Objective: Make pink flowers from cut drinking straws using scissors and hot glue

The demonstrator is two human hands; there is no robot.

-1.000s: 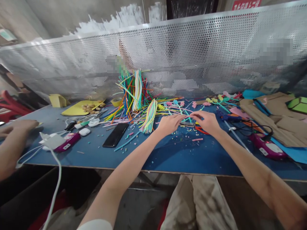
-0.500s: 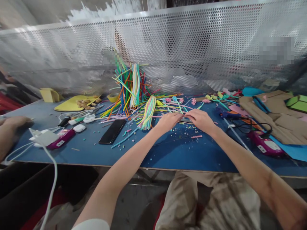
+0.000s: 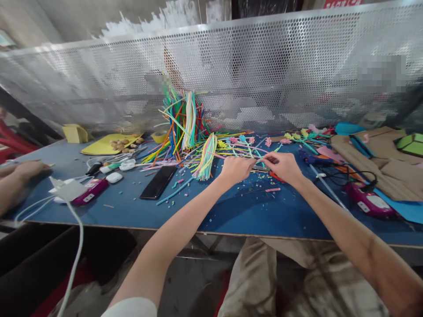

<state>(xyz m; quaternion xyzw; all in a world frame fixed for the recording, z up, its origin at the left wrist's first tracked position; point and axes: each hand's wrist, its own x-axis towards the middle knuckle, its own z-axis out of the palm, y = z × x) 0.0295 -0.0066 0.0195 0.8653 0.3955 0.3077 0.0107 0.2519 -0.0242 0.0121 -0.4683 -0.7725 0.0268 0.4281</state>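
My left hand (image 3: pixel 238 170) is closed above the middle of the blue table, with a pink pipe cleaner (image 3: pixel 217 155) sticking out on its left side. My right hand (image 3: pixel 286 167) pinches thumb and forefinger at the same strand, just right of the left fingertips. Beneath the hands lies a metal tool with a red handle (image 3: pixel 277 177), partly hidden. A bundle of pastel pipe cleaners (image 3: pixel 206 160) rests left of my left hand. Just beyond the hands are small pipe-cleaner flowers in pink (image 3: pixel 268 141), blue (image 3: pixel 243 138) and yellow (image 3: pixel 222 144).
A black phone (image 3: pixel 158 182) and a purple device (image 3: pixel 90 192) with white cables lie left. Many pipe cleaners (image 3: pixel 190 121) stand against the perforated metal screen (image 3: pixel 264 70). Cardboard (image 3: pixel 393 154) and a glue gun (image 3: pixel 313 157) lie right. Another person's hand (image 3: pixel 31 171) rests far left.
My hands have moved slightly apart, and the right fingers have risen into a pinch. The red handle under them now shows. The whole view has shifted a little.
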